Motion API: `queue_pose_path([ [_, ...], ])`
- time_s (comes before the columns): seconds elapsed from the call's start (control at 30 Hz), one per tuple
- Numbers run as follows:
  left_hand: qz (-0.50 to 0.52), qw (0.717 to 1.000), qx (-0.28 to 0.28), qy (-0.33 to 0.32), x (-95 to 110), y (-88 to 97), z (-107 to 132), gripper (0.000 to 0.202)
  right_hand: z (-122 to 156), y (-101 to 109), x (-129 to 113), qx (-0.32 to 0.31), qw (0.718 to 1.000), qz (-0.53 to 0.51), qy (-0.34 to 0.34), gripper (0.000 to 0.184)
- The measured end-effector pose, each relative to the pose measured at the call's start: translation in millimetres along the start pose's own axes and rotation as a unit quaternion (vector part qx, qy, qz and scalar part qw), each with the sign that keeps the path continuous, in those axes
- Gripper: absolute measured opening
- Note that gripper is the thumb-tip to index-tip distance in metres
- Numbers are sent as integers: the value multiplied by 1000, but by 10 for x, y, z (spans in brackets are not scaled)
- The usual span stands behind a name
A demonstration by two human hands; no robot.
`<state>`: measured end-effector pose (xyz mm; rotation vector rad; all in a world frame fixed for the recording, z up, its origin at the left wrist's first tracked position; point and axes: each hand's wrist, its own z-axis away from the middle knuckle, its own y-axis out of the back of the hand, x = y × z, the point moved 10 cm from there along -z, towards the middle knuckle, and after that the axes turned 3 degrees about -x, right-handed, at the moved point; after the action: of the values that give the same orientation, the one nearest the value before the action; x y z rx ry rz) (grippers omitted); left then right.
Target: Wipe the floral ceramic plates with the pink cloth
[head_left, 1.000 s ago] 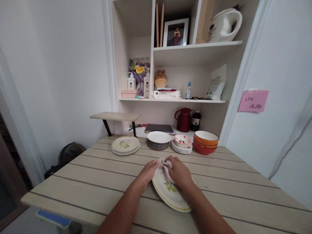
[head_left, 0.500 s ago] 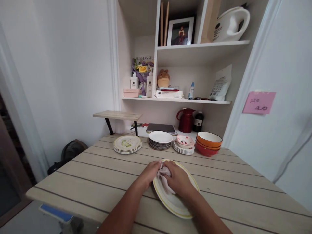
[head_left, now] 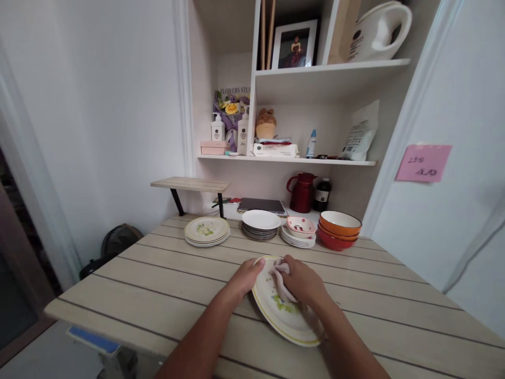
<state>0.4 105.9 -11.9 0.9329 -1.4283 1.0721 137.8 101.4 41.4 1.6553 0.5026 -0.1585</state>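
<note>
A cream plate [head_left: 272, 310] with a yellow rim and a green leafy print is held tilted above the wooden table. My left hand [head_left: 245, 276] grips its upper left edge, thumb on the face and the other fingers hidden behind. My right hand [head_left: 305, 281] is closed around a pale pinkish cloth [head_left: 283, 284], which presses on the plate's upper right face. My right hand and forearm cover the plate's right side. Farther back on the left lies a stack of similar printed plates [head_left: 207, 230].
Along the table's back stand a stack of white-topped dark plates [head_left: 260, 220], small white plates [head_left: 298, 241] under a pink dish [head_left: 300, 226], and orange and red bowls [head_left: 339, 230]. Behind them are a red jug [head_left: 302, 193] and a dark bottle [head_left: 322, 195]. A small raised shelf [head_left: 190, 184] stands back left.
My right hand has moved the cloth rightward across the plate, away from my left hand. More of the green print now shows. My left hand still holds the left edge.
</note>
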Motion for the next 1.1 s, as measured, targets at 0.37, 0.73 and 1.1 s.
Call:
queue_pose_path([
  [0.37, -25, 999, -4, -33, 90, -10, -16, 48, 73, -110, -472, -3, 997, -33, 75, 27],
  [0.73, -77, 997, 2, -26, 59, -14, -11, 53, -63, 13, 42, 24, 999, -3, -31, 25],
  [1.1, -107, 993, 2, -41, 124, -23, -7, 51, 88, -107, -401, -10, 997, -30, 73, 25],
])
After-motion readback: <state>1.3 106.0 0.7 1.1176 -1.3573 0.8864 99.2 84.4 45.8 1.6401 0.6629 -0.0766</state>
